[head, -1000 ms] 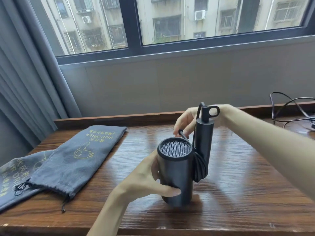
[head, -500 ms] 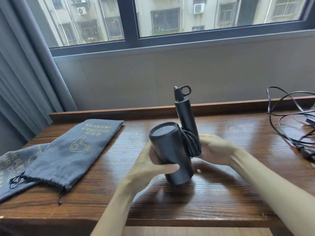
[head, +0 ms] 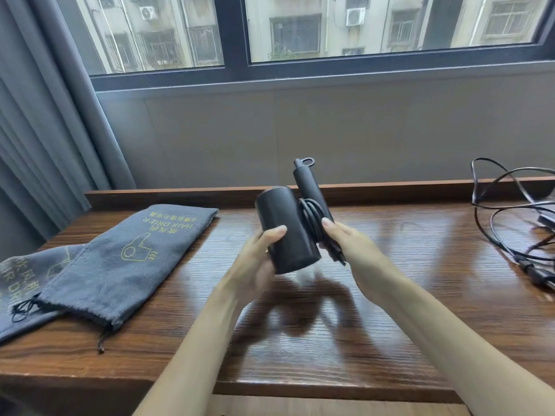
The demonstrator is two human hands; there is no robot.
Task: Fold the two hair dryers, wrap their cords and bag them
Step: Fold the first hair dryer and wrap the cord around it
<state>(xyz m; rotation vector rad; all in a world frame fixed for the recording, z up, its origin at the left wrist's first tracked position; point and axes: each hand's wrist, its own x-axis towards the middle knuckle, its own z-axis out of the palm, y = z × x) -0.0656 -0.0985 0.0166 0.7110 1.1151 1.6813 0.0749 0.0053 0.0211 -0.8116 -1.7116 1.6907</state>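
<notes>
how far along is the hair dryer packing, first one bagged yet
Not bagged yet. The first hair dryer looks folded, its cord wound round the handle, held off the table by the left hand and right hand. Both grey bags lie flat at left. The loose cable at right suggests the second dryer is untouched.

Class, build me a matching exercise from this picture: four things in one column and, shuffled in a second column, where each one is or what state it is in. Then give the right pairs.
Things
1. hair dryer
2. wrapped cord
3. grey drawstring bag
4. loose cable

Places or states
A. lying flat at the left of the table
B. sprawled at the table's right end
C. held above the table between the left hand and right hand
D. coiled round the folded handle

Pairs: 1-C, 2-D, 3-A, 4-B
</notes>
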